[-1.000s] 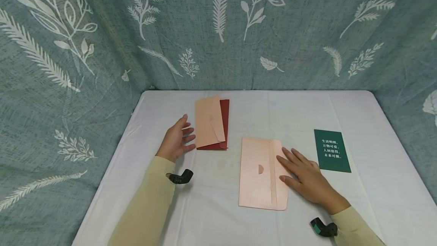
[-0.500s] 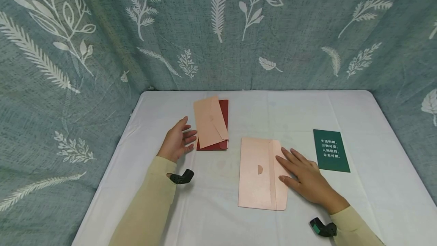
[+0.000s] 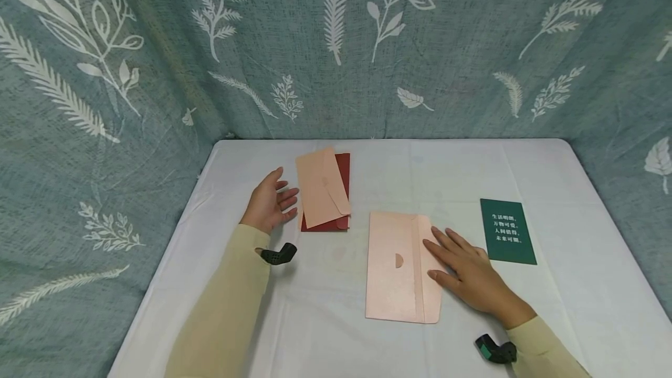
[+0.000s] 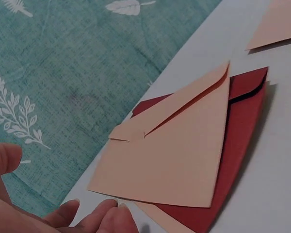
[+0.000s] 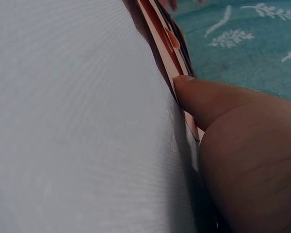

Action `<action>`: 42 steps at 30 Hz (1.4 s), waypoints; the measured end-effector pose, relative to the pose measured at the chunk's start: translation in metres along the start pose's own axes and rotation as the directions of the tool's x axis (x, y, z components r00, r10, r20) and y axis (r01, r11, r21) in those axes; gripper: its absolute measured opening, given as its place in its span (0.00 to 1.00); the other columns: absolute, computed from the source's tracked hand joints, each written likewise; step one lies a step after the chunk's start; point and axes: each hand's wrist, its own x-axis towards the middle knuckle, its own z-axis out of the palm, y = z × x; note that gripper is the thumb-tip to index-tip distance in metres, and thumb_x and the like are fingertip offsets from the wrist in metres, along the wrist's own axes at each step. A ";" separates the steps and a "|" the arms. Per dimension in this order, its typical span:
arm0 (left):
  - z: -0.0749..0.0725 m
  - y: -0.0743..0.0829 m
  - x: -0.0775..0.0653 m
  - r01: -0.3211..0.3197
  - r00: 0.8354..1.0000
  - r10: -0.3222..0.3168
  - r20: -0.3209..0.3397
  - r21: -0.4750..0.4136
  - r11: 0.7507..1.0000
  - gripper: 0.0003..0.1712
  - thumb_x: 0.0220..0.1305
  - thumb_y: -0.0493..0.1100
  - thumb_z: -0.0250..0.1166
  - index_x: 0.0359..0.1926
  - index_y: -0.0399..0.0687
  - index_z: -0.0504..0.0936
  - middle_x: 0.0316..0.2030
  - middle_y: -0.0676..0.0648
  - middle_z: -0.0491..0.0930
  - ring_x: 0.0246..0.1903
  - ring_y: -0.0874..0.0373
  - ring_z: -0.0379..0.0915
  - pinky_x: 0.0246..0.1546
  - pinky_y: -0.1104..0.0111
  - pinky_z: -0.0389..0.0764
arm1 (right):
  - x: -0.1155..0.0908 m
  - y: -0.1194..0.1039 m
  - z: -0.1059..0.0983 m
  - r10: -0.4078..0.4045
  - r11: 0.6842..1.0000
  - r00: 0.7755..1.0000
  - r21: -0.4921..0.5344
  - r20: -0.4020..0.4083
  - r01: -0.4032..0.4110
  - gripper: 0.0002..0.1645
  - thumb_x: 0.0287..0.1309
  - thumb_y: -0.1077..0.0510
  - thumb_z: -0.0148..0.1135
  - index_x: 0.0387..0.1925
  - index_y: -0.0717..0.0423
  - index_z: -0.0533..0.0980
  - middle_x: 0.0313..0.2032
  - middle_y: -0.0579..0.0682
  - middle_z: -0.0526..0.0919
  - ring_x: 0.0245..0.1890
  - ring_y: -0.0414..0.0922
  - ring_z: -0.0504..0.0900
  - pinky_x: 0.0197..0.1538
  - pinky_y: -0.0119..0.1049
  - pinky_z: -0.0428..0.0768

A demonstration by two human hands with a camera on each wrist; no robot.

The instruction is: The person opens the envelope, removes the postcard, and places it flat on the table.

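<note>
A peach envelope [image 3: 321,188] lies askew on top of a red envelope [image 3: 343,177] at the left back of the table. Just left of this pile is my left hand [image 3: 269,202], fingers loosely spread and holding nothing. In the left wrist view a peach strip [image 4: 162,218] shows from beneath the red envelope [image 4: 235,131]. A larger pale pink envelope [image 3: 391,273] lies in the middle, its flap on the right side. My right hand [image 3: 475,276] rests its fingertips on that flap. In the right wrist view the thumb [image 5: 203,94] touches the envelope's edge.
A dark green card [image 3: 508,232] with white writing lies at the right, close beyond my right hand. White cloth covers the table [image 3: 420,174]. A green leaf-patterned curtain [image 3: 315,92] stands along its back and sides.
The top peach envelope has turned slightly, its near end swinging right over the red one. My left hand has shifted a little farther back. My right hand keeps its place on the pink envelope.
</note>
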 end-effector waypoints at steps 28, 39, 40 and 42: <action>0.030 0.012 0.011 0.053 0.995 -0.045 -0.087 0.084 0.995 0.39 0.76 0.61 0.63 0.75 0.43 0.66 0.54 0.44 0.73 0.53 0.51 0.66 0.49 0.56 0.65 | 0.000 0.001 -0.002 0.018 1.000 1.000 0.009 0.009 -0.018 0.40 0.77 0.38 0.64 0.82 0.45 0.69 0.84 0.49 0.58 0.84 0.58 0.52 0.68 0.67 0.58; 0.032 0.011 0.007 0.031 0.998 -0.026 -0.059 0.080 0.996 0.39 0.77 0.59 0.62 0.76 0.42 0.64 0.53 0.44 0.75 0.48 0.52 0.70 0.43 0.62 0.63 | 0.000 0.001 -0.002 0.019 1.000 1.000 0.009 0.008 -0.019 0.40 0.77 0.38 0.64 0.82 0.45 0.69 0.84 0.49 0.58 0.84 0.59 0.52 0.68 0.66 0.58; 0.032 0.011 0.006 0.030 0.998 -0.027 -0.051 0.073 0.997 0.39 0.77 0.59 0.62 0.77 0.42 0.64 0.53 0.44 0.74 0.49 0.52 0.71 0.43 0.63 0.64 | 0.000 0.001 -0.002 0.019 1.000 1.000 0.009 0.008 -0.020 0.40 0.77 0.38 0.64 0.82 0.45 0.69 0.84 0.50 0.58 0.84 0.59 0.52 0.68 0.66 0.58; 0.033 0.011 0.006 0.036 0.999 -0.034 -0.034 0.059 0.998 0.41 0.78 0.59 0.61 0.79 0.42 0.62 0.54 0.43 0.74 0.51 0.51 0.73 0.45 0.63 0.66 | 0.000 0.001 -0.001 0.019 1.000 1.000 0.011 0.008 -0.019 0.40 0.77 0.38 0.65 0.82 0.46 0.69 0.84 0.50 0.58 0.84 0.59 0.52 0.68 0.66 0.58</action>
